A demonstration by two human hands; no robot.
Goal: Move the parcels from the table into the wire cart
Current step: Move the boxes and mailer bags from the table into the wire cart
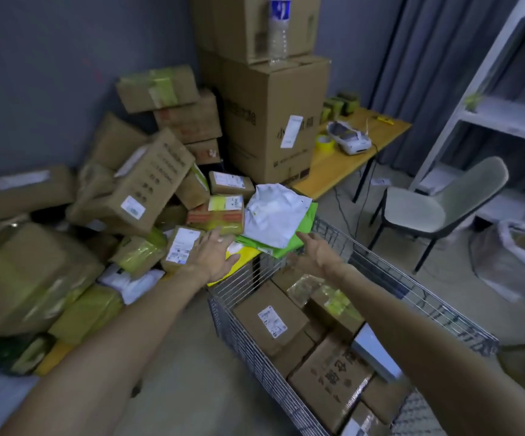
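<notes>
- Head view, left: brown taped cartons lie heaped on the table (54,354), several tilted.
- My left hand (212,256) reaches with fingers apart, holding nothing, over a small carton (181,247) bearing a white label.
- That carton looks stiff and probably light; I would take it by its short ends.
- Between my hands lie soft white and green mailers (275,220), floppy and likely slippery.
- My right hand (316,251) is spread and empty above the wire cart (390,275), partly filled with parcels.
</notes>
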